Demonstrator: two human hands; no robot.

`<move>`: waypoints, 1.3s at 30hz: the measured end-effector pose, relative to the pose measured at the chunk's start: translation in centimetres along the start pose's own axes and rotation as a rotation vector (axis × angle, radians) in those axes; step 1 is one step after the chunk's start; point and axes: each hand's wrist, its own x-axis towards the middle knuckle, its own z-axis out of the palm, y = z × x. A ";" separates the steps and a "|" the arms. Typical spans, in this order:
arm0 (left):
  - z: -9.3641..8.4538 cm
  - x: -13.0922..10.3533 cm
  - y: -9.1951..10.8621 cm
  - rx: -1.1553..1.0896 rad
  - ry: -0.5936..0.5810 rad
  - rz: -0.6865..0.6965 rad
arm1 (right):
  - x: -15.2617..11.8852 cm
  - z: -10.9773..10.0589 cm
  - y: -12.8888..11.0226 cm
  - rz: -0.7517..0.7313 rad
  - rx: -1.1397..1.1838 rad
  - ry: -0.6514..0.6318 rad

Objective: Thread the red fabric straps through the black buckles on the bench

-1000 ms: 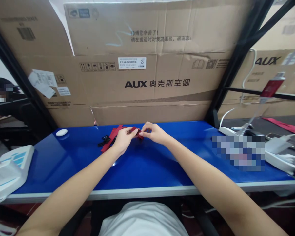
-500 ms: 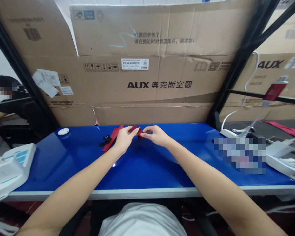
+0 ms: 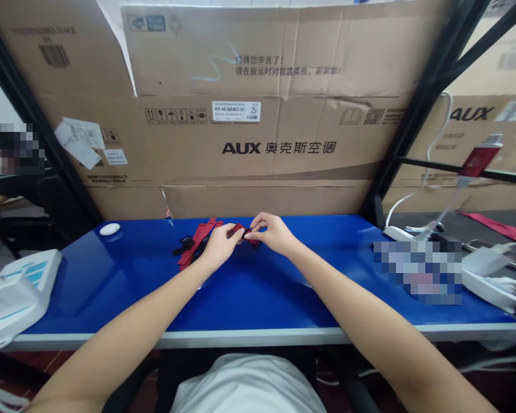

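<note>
Head view: I see left hand [image 3: 217, 246] and right hand [image 3: 274, 234], fingers both pinching red strap [image 3: 238, 227] over blue surface [image 3: 258, 298].

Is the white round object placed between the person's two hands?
No, the white round object lies on the blue table, left of the left hand.

We see a glossy, flat blue table [image 3: 258, 292] with a pale grey front edge. On it we find narrow red strips [image 3: 198, 238] beside small black pieces [image 3: 184, 245], a white oval disc [image 3: 109, 229], a white blue-panelled block [image 3: 47, 274] at left, and a blurred-out item [image 3: 417, 272] at right.
</note>
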 end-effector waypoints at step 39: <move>-0.3 -1.1 -1.7 0.714 -0.517 0.175 | -2.6 -1.5 4.6 0.085 -0.735 -0.287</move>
